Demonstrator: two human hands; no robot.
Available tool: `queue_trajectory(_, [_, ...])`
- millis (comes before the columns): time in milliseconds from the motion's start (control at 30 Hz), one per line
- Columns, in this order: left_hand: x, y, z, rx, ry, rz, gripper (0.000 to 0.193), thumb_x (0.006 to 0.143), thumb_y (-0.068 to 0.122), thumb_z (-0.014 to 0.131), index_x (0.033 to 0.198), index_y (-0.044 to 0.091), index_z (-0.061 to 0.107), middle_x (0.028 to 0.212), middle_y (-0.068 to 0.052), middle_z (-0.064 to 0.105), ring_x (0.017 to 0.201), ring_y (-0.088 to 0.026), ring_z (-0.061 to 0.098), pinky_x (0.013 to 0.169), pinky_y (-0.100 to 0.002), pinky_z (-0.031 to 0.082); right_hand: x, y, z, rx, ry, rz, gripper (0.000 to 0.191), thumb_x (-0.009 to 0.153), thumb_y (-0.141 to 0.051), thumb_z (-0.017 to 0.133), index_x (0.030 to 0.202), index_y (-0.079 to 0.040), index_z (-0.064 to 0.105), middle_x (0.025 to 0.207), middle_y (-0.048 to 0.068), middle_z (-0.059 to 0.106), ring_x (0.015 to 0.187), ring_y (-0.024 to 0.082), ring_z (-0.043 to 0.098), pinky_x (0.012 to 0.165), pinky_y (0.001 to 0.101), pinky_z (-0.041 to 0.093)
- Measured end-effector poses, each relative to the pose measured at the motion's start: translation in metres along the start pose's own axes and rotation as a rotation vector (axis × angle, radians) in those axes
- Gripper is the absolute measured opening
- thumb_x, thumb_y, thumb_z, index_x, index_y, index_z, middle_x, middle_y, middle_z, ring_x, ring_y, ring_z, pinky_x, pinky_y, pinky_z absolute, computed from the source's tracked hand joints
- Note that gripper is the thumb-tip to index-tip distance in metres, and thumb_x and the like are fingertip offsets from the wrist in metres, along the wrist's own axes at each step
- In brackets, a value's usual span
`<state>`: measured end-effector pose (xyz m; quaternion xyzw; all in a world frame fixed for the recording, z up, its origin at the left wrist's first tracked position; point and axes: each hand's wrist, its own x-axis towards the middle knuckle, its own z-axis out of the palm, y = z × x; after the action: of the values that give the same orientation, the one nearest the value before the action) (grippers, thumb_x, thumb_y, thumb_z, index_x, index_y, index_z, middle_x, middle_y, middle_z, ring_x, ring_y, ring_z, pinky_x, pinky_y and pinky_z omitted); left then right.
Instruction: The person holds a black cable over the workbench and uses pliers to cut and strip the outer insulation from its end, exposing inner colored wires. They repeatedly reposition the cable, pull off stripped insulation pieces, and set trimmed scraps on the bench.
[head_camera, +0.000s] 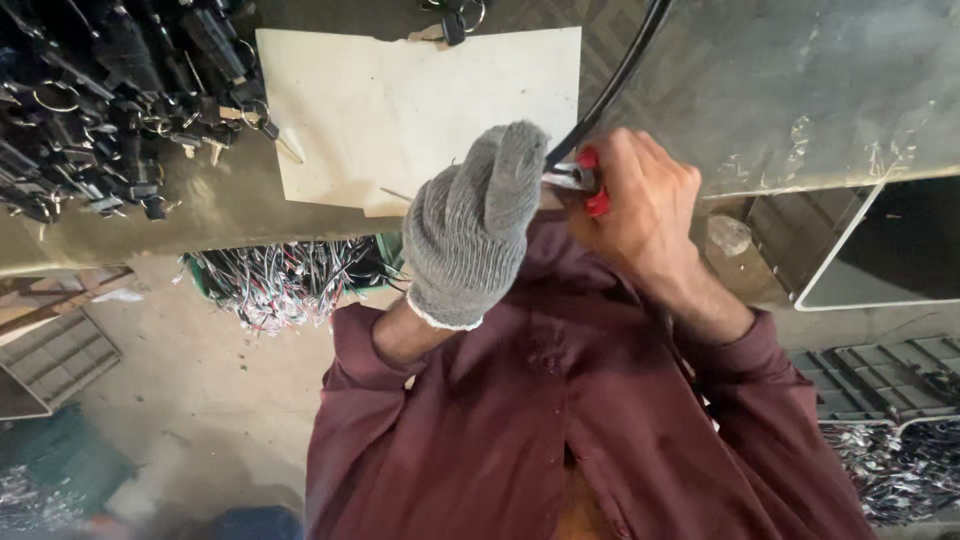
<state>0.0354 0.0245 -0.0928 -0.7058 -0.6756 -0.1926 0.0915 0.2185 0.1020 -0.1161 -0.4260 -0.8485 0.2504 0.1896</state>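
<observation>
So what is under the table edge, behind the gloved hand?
A green bin of tangled wires sits below the table. The gloved left hand and its sleeve cover the bin's right end, so how far it runs cannot be seen.

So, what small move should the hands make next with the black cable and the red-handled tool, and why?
Probably squeeze the red-handled cutter shut. Its metal tip already sits against the black cable, right where the gloved left hand pinches the cable's end. The bare right hand is wrapped around the handles, so the tool looks placed. Whether the blades already bite the cable cannot be seen.
</observation>
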Motion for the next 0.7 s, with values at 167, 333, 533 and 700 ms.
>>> queue_trajectory(167, [0.01, -0.006, -0.018, -0.438, -0.246, -0.089, 0.068, 0.101, 0.02, 0.077, 0.155, 0.001, 0.039, 0.132, -0.012, 0.063, 0.1, -0.029, 0.065, 0.085, -0.039, 0.054, 0.005, -0.013, -0.001, 0.083, 0.0, 0.007, 0.042, 0.079, -0.019, 0.087, 0.104, -0.002, 0.057, 0.089, 0.01, 0.063, 0.082, 0.03, 0.063, 0.066, 0.0412, 0.049])
queue_trajectory(333, [0.031, -0.022, -0.041, -1.059, -0.462, -0.188, 0.065, 0.105, 0.018, 0.077, 0.158, 0.007, 0.043, 0.104, -0.006, 0.068, 0.084, -0.016, 0.068, 0.08, -0.026, 0.057, 0.019, 0.007, 0.014, 0.114, 0.069, -0.084, 0.029, 0.087, -0.016, 0.089, 0.092, -0.008, 0.061, 0.084, 0.005, 0.064, 0.077, 0.024, 0.065, 0.067, 0.0388, 0.051])
queue_trajectory(533, [0.035, -0.027, -0.045, -1.522, -0.715, -0.289, 0.057, 0.108, 0.02, 0.072, 0.157, 0.01, 0.045, 0.098, -0.002, 0.07, 0.086, -0.01, 0.067, 0.085, -0.024, 0.06, 0.033, 0.027, 0.021, 0.322, -0.008, -0.319, 0.046, 0.092, -0.026, 0.097, 0.09, -0.007, 0.055, 0.092, 0.005, 0.064, 0.095, 0.028, 0.069, 0.078, 0.038, 0.054])
queue_trajectory(700, [0.029, -0.024, -0.043, -1.114, -0.496, -0.236, 0.056, 0.103, 0.015, 0.071, 0.152, 0.012, 0.045, 0.1, -0.005, 0.071, 0.084, -0.017, 0.072, 0.079, -0.028, 0.059, 0.028, 0.022, 0.013, 0.273, -0.113, -0.191, 0.043, 0.069, -0.014, 0.084, 0.097, 0.0, 0.056, 0.091, 0.015, 0.06, 0.087, 0.036, 0.061, 0.077, 0.0447, 0.051])
